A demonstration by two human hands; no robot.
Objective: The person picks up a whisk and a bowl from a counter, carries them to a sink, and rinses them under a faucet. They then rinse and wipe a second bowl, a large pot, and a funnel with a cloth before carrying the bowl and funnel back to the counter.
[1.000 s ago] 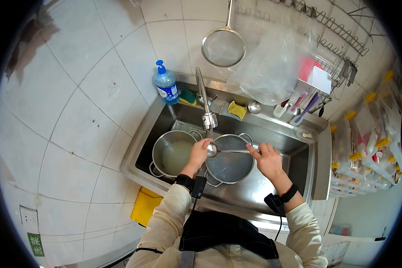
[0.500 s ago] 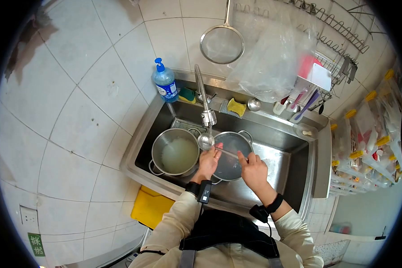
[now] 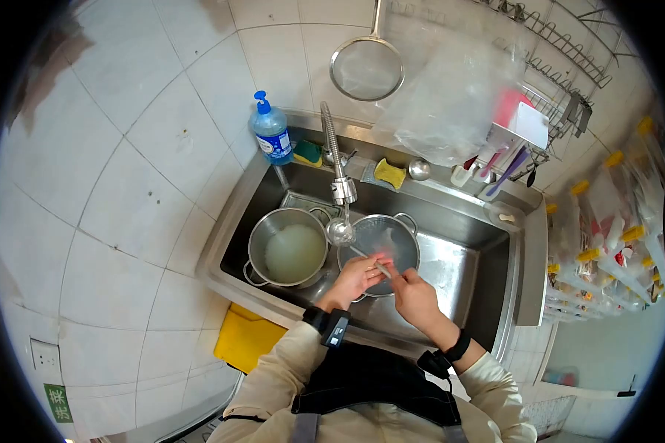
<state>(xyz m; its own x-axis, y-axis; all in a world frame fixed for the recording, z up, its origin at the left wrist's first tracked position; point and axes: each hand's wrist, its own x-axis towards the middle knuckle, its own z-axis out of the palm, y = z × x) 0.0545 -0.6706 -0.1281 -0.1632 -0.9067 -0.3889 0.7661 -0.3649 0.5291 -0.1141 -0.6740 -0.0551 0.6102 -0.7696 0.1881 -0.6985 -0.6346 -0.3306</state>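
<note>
- The ladle point(image 3: 341, 232) lies up and to the left of both hands: its round bowl sits right under the tap point(image 3: 343, 190), and its thin handle slants down and to the right into the fingers
- Its long axis thus runs on a diagonal, from the bowl near the gap between the two pots to the handle end over the right pot point(image 3: 391, 238)
- The left hand point(image 3: 356, 279) is the nearer to the bowl; its fingers are curled round the middle of the handle, thumb side up
- The right hand point(image 3: 415, 294) is just behind it, fingertips pinched closed on the far end of the handle, so both hands have hold of the same tool and are nearly touching
- The ladle bowl hangs above the rims of the pots; whether it touches either rim cannot be told
- The left pot point(image 3: 292, 255), just beside the right one, holds cloudy water
- Both pots stand in the steel sink point(image 3: 465, 269), with a blue soap bottle point(image 3: 271, 134) and a yellow sponge point(image 3: 389, 173) on its back ledge, well apart from the hands
</note>
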